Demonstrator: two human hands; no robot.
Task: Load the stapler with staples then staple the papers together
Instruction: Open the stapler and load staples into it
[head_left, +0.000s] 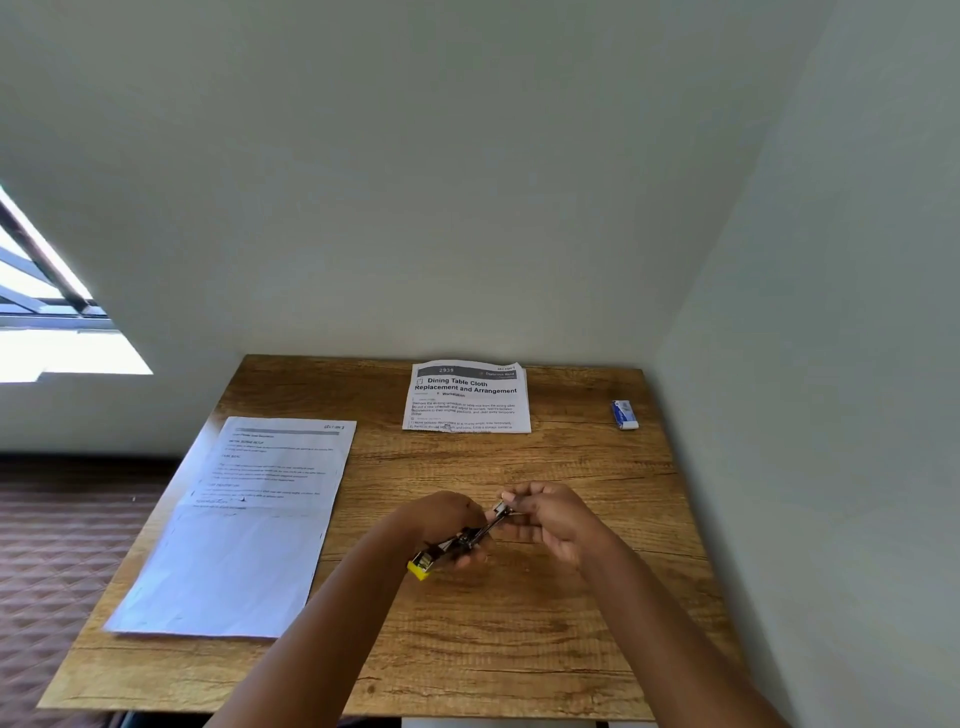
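Note:
A small stapler (451, 545) with a yellow end and a metal body is held above the middle of the wooden table (519, 623). My left hand (441, 522) grips its body near the yellow end. My right hand (553, 514) pinches the far metal end between thumb and fingers. The stapler looks opened out, with a thin metal rail stretching between my hands. A printed sheet of papers (249, 525) lies flat on the table's left side. A small blue and white box (624, 414), perhaps staples, lies at the far right.
A folded printed sheet (467, 397) headed "Dining Table Cloth Replacement and Arrangement" rests against the back wall. Walls close off the table at the back and right. A patterned floor and a window are to the left.

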